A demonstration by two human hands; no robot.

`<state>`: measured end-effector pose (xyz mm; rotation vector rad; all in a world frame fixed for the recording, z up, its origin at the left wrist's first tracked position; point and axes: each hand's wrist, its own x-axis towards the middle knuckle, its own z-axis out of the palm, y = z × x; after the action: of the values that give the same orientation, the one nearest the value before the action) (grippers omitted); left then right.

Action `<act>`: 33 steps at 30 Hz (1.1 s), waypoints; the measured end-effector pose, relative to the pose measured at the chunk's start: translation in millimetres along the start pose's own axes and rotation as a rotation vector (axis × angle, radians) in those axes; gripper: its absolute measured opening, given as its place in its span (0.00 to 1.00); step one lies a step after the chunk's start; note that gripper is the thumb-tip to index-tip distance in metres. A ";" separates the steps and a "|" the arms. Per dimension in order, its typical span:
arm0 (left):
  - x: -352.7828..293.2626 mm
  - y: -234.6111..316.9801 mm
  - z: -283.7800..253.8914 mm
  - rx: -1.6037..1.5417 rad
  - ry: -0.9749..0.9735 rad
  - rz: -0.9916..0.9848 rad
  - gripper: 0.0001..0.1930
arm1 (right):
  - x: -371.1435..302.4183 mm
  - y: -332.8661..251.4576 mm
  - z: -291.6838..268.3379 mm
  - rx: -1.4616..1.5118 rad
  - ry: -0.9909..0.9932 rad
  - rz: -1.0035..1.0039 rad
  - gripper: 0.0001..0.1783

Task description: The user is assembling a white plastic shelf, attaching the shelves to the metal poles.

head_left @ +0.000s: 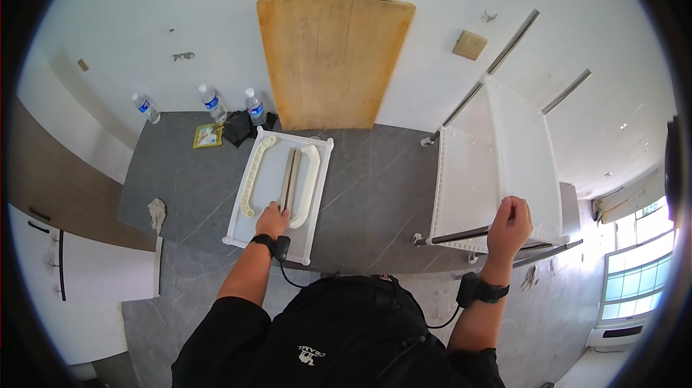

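My left hand [272,221] is closed round the lower end of some metal tubes [291,175]. The tubes lie over a white plastic shelf panel [278,150] on the grey counter. Two curved cream plastic handles [308,186] lie along either side of the tubes. Over the near right corner of a partly built rack with white shelves [468,172], my right hand [510,228] is raised with its fingers pressed together. Whatever they hold, if anything, is hidden. Metal poles [513,42] stick out from the rack, and its small casters [418,239] rest on the counter.
A wooden board [335,63] leans on the wall behind the grey counter [367,193]. Water bottles [255,108], a dark cloth or bag [236,128] and a yellow-green packet [208,135] stand at the back left. A pale rag [156,215] hangs near the left edge.
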<state>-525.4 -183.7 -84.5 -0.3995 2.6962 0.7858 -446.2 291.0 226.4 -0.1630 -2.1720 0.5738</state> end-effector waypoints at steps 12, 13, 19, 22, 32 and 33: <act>6.4 0.1 4.7 -0.106 0.061 0.098 0.25 | -1.0 10.9 -3.4 -0.032 0.133 -0.066 0.06; 11.3 -25.7 4.1 -0.126 0.086 0.085 0.27 | 2.3 -1.1 4.3 0.021 0.138 -0.066 0.06; -24.5 23.8 -4.2 0.022 0.195 0.041 0.33 | 1.3 8.0 -14.6 0.071 0.164 -0.068 0.06; -43.9 41.0 -8.3 0.038 0.251 0.103 0.31 | -2.9 17.4 -27.6 0.084 0.134 -0.114 0.07; -56.6 158.3 1.4 -0.172 0.398 0.587 0.21 | -12.1 62.5 -94.5 0.212 0.026 -0.216 0.07; -62.1 182.8 -3.9 -0.269 0.317 0.621 0.22 | -11.7 69.1 -100.6 0.219 0.017 -0.239 0.06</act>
<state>-532.4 -26.5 27.4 0.3140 3.0491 1.3587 -366.4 383.2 239.1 0.2070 -2.0576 0.6633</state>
